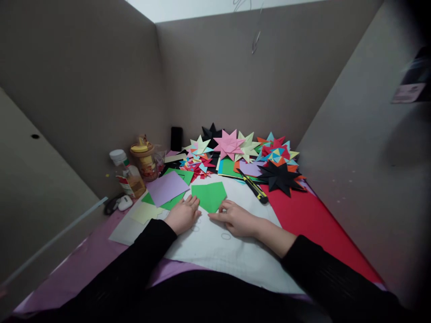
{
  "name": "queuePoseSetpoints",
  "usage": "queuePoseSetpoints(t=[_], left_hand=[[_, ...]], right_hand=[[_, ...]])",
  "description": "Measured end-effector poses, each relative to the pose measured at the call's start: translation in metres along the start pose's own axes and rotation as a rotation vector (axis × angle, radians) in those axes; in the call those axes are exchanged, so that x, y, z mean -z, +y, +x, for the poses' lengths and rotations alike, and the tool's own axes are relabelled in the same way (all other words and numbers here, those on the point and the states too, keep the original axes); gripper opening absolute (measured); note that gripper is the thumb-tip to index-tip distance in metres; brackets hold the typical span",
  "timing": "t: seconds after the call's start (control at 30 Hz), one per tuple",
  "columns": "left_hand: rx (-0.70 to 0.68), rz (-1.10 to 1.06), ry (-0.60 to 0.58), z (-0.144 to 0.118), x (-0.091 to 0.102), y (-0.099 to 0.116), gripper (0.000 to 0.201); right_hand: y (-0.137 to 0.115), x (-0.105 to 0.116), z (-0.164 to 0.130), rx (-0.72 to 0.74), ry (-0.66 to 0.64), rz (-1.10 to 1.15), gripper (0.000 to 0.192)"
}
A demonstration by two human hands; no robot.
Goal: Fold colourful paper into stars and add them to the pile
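The bottle [129, 177] label is too small to read; paper stars [242, 150] overlap.

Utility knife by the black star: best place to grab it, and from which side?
Grip the yellow-black utility knife across its narrow body near mid-length, coming from above. It lies flat and diagonal on the white sheet, long sides exposed; the far end sits close to the black paper star, so approaching from the near-left side looks clearer.
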State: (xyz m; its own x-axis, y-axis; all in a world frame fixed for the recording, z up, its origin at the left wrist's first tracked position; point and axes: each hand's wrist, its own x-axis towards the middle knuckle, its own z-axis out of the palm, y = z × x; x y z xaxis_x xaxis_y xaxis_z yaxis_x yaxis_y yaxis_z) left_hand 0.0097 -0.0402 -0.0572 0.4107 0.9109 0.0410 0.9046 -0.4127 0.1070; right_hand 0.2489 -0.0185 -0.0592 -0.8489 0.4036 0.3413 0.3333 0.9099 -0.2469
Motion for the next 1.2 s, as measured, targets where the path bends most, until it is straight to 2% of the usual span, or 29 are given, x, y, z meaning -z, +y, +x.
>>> queuePoseSetpoints(t=[0.13, 0.2, 0.27, 0.33, 0.43, 0.5, 0.57, 0.6, 0.7, 0.77, 0.87, 0.93, 1.0, 1.07, 1.2], left_hand=[[0.001, 0.026, -0.042, 0.0, 0.008, 0.004, 0.044], [0.006, 0.026, -0.07, 0.0, 0.013, 0.006, 0.044], [0.004, 0.016, -0.087, 0.0, 0.016, 0.007, 0.044], [-0.002, 0.002, -0.094, 0.0, 0.019, 0.008, 0.045], [0.0, -0.005, -0.075, 0.001, 0.019, 0.013, 0.049], [0.013, -0.008, -0.039, 0.004, 0.016, 0.023, 0.062], [0.011, -0.024, 0.012, 0.01, 0.011, 0.036, 0.075], [0.002, -0.041, 0.041, 0.014, 0.009, 0.042, 0.074], [0.013, -0.146, 0.139, 0.027, 0.008, 0.05, 0.048], [0.059, -0.304, 0.262, 0.034, 0.013, 0.044, 0.038], [0.144, -0.776, 0.492, 0.042, 0.023, 0.028, 0.03], [0.219, -1.218, 0.541, 0.045, 0.025, 0.02, 0.034], [0.283, -1.59, 0.467, 0.048, 0.02, 0.017, 0.041], [0.3, -1.774, 0.354, 0.049, 0.013, 0.02, 0.043], [0.226, -1.735, 0.224, 0.047, 0.002, 0.027, 0.033]], right_hand=[[0.011, 0.0, -0.005, -0.031, 0.142, 0.214, 0.038], [0.017, 0.001, -0.007, -0.063, 0.231, 0.14, 0.03], [0.022, 0.001, -0.007, -0.104, 0.274, -0.034, 0.021], [0.025, 0.001, -0.006, -0.133, 0.224, -0.193, 0.02], [0.027, -0.002, -0.005, -0.149, 0.051, -0.274, 0.03], [0.027, -0.003, -0.004, -0.152, -0.015, -0.271, 0.035], [0.025, -0.002, -0.004, -0.134, -0.013, -0.263, 0.035], [0.023, -0.002, -0.004, -0.118, 0.005, -0.259, 0.035], [0.018, -0.001, -0.005, -0.122, 0.12, -0.247, 0.04], [0.019, -0.002, -0.005, -0.231, 0.285, -0.207, 0.049], [0.027, -0.008, -0.004, -0.46, 0.575, 0.057, 0.061], [0.035, -0.011, -0.002, -0.535, 0.677, 0.411, 0.069], [0.041, -0.013, 0.0, -0.531, 0.682, 0.794, 0.07], [0.042, -0.013, 0.002, -0.499, 0.657, 1.086, 0.064], [0.031, -0.009, 0.003, -0.572, 0.583, 1.393, 0.051]])
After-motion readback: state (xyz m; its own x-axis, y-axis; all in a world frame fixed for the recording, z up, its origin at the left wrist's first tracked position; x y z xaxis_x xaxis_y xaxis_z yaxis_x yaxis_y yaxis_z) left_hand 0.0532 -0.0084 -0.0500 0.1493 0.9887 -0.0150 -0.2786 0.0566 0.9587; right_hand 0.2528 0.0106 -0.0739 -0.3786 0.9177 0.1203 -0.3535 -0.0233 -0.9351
